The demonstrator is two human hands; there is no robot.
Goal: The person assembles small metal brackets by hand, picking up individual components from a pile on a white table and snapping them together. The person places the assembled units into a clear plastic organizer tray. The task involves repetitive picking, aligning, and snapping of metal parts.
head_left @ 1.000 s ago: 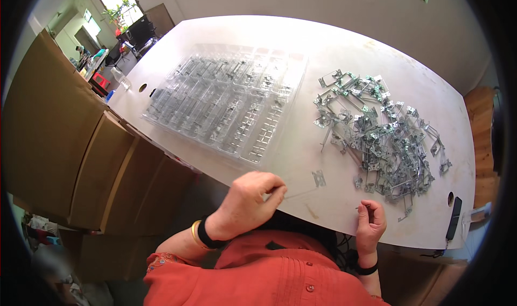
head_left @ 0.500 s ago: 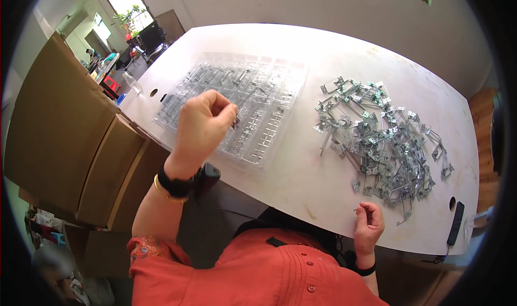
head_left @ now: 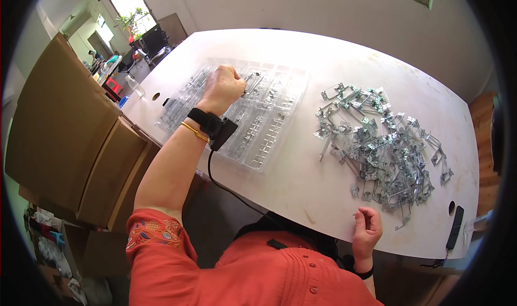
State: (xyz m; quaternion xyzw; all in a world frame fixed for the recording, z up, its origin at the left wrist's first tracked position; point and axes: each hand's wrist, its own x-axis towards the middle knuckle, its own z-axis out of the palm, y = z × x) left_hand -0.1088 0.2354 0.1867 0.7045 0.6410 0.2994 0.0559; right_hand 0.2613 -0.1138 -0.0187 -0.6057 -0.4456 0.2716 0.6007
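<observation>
1. The clear plastic tray lies on the white table; many compartments already hold metal parts, though glare hides whether all do.
2. The left hand is over the tray, fingers curled; whether they grip anything cannot be told.
3. The right hand, at the table's near edge, pinches a thin piece.
4. Beyond it, a large heap of metal brackets lies loose, outside the tray.

left hand over clear compartmented tray, right hand at edge of white table, piled metal brackets
</observation>
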